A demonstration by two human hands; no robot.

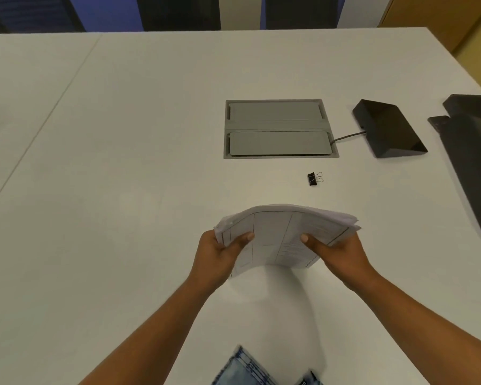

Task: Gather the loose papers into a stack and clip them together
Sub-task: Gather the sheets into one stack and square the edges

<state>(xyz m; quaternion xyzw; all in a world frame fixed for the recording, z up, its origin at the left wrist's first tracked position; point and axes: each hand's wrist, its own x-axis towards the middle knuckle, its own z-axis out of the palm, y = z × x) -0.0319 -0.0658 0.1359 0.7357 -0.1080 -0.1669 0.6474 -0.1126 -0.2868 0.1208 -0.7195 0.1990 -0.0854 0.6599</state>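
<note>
The left hand [215,257] and right hand [342,255] pinch the paper stack [278,232], thumbs on top, other fingers hidden underneath, its print unreadable.

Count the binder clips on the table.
1: a small black binder clip lies on the white table, between the grey recessed hatch and the held stack of printed papers, which might hide others.

Office: white table [122,140], cable hatch [278,129]
</note>
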